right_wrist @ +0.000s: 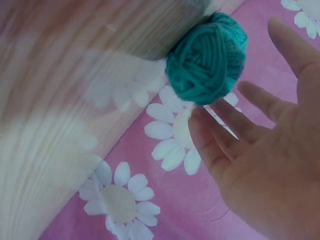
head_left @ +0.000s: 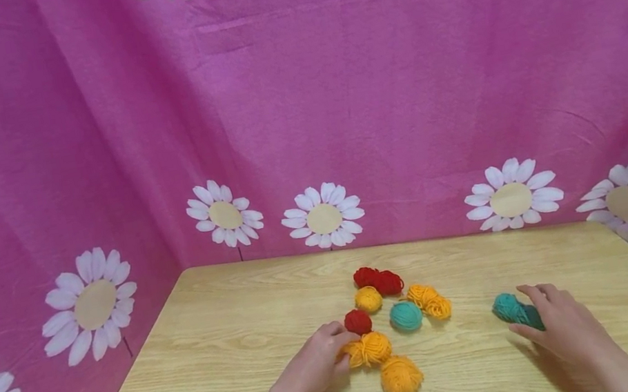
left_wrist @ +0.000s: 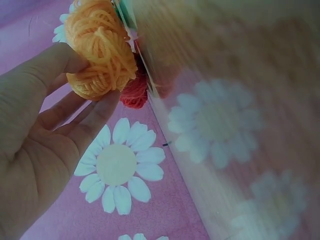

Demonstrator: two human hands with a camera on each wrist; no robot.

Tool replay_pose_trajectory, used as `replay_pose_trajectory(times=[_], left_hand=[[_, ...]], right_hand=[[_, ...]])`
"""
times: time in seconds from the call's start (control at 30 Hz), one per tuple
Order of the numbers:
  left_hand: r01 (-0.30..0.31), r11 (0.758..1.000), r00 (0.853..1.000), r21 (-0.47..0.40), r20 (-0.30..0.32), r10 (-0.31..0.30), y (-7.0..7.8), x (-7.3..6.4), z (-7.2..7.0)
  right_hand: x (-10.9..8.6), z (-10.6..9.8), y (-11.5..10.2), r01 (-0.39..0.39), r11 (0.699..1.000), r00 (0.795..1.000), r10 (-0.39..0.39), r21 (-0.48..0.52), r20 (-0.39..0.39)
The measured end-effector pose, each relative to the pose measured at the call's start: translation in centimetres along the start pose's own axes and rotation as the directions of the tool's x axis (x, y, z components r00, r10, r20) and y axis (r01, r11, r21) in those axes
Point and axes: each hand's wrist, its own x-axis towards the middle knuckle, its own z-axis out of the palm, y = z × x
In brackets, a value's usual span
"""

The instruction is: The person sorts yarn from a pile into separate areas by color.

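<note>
The left hand (head_left: 316, 361) pinches an orange skein (head_left: 376, 347) between thumb and fingers, with a red ball (head_left: 358, 322) just beside its fingertips; a light squeeze should hold the soft strands without nudging that ball. The right hand (head_left: 566, 328) is loosely spread, a teal skein (head_left: 507, 307) on the worktop (head_left: 218, 332) between its thumb and fingers; closing around the skein's middle would probably keep its loops together.
</note>
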Motion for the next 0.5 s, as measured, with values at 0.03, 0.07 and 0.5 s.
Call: replay_pose_trajectory(times=[0.03,0.07,0.5], left_hand=[[0.001,1.000,1.000,-0.005,-0.001,-0.001,0.0,0.0,0.0],[0.003,1.000,1.000,-0.011,-0.002,-0.003,0.0,0.0,-0.1],[0.034,0.997,0.999,-0.076,-0.019,-0.035,0.2,-0.3,-0.4]], right_hand=[[0.0,0.1,-0.1,0.006,1.000,1.000,-0.006,-0.005,-0.016],[0.0,0.1,-0.2,0.016,1.000,0.999,-0.016,-0.010,-0.031],[0.4,0.4,-2.4,0.094,0.995,0.992,-0.091,0.024,-0.081]])
